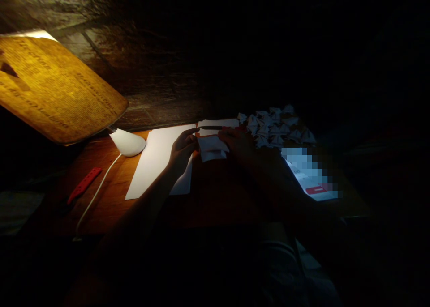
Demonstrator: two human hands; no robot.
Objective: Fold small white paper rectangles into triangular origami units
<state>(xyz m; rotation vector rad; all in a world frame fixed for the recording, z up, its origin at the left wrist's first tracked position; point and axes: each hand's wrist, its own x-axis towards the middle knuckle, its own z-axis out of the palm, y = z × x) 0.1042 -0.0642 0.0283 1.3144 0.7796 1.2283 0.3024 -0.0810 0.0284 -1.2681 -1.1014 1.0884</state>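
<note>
A small folded piece of white paper [213, 144] is between my hands, over the wooden table. My left hand [184, 148] has thumb and fingers closed at its left edge, the index finger stretched forward. Fingers of my right hand [236, 140] close on its upper right corner, partly lost in shadow. Just beyond the paper lies a slim dark blade-like object [210, 127] with a reddish right end, close to my left fingertip. Under it are smaller white paper pieces [218, 122]. A stack of large white sheets [164, 148] lies beneath and beside my left hand.
Many folded paper pieces [275, 125] are heaped at the back right. A lit phone-like screen [309, 170], partly blurred out, lies right of my right arm. To the left stand a lamp [129, 142] with a printed shade [63, 87], its white cord [99, 188], and a red-handled tool [84, 184].
</note>
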